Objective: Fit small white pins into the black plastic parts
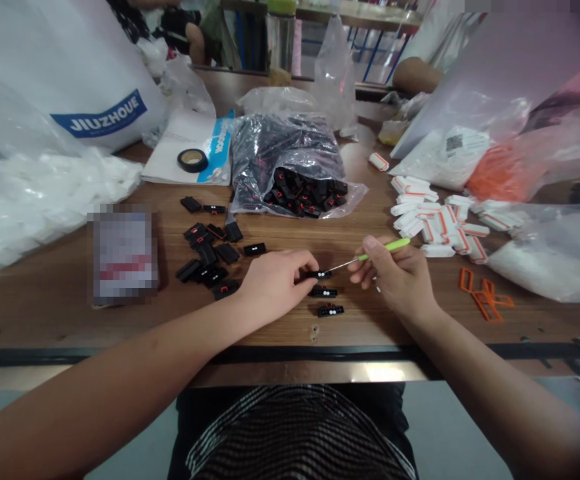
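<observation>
Slanting inward over the near edge of the table [265, 335], the left forearm [140, 370] and the right forearm [490, 373] point to the middle. Two black connectors [331, 311] lie nearest, one behind the other, each with two white dots on its face. Just beyond them, the left hand [277, 280] is turned palm down, its fingers curled, and its thumb and fingers pinch a third black connector [323, 274] low at the table. The right hand [403, 277] is bent inward and grips, between thumb and fingers, one green-handled tool [390, 248]; its thin metal shaft points left, to this third connector. If the tip touches it, one cannot tell.

To the right lie several orange frames [466, 280], overlapping, so their exact count is unclear. To the left are scattered about a dozen black pieces [227, 252]. Farther right is a pile of more than ten white pieces [430, 220]. Behind stand one clear bag [255, 147] full of black pieces, one tape roll [193, 160] on papers [163, 163] and, farthest, one bottle [281, 43].
</observation>
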`<act>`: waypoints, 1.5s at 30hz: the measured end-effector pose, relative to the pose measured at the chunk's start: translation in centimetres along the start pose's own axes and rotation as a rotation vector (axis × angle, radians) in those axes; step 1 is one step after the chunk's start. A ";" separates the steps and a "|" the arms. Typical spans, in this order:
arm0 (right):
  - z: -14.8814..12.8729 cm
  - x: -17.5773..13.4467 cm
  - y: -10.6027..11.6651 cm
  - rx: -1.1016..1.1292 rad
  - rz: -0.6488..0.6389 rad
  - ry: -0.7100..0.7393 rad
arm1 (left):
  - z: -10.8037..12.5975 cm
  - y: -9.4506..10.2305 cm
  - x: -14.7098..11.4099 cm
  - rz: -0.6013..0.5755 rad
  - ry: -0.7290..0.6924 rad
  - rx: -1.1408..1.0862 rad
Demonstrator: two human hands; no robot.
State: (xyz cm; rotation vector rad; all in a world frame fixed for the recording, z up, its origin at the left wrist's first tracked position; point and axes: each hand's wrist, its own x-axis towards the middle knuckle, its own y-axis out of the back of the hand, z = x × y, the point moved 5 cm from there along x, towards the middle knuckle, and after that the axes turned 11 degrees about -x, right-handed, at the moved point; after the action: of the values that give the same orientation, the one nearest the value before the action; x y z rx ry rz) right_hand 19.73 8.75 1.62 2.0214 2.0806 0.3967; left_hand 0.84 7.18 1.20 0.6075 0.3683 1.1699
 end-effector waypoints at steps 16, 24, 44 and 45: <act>0.2 -0.2 -0.1 -0.043 0.004 0.037 | 0.0 0.0 0.0 0.002 -0.006 0.008; 0.1 -0.5 -0.1 -0.046 -0.007 0.075 | 0.0 0.0 0.0 -0.004 -0.002 0.005; -0.1 -0.7 0.0 -0.061 0.002 0.110 | 0.2 0.1 0.0 0.007 0.003 -0.022; -0.1 -0.7 0.0 -0.062 -0.002 0.111 | 0.2 0.1 -0.1 0.007 0.001 -0.024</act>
State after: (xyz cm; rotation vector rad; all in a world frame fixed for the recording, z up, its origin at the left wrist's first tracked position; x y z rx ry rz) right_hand 19.68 8.08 1.73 2.0043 2.1061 0.5776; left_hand 0.87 7.10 1.39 0.5879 0.3530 1.1800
